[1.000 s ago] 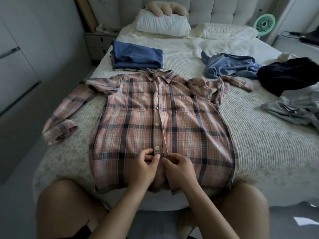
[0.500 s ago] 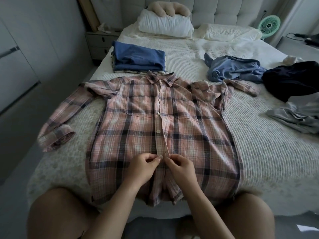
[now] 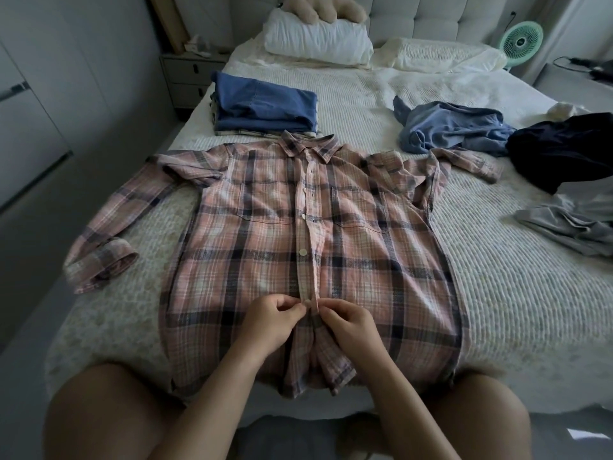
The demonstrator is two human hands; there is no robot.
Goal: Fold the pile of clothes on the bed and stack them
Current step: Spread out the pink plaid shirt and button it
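Small stack (image 3: 265, 106) done; both hands, left (image 3: 270, 322) and right (image 3: 348, 325), pinch the shirt (image 3: 258, 260) placket buttoning it, loose clothes (image 3: 454, 127) left.

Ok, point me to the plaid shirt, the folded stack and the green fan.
plaid shirt (image 3: 265, 260): head view, front panel left of the buttons.
folded stack (image 3: 265, 104): head view, top blue garment.
green fan (image 3: 521, 41): head view, centre of the grille.

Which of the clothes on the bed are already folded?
Only the blue stack beyond the plaid shirt's collar is folded. The light blue top, dark garment and grey one lie crumpled.
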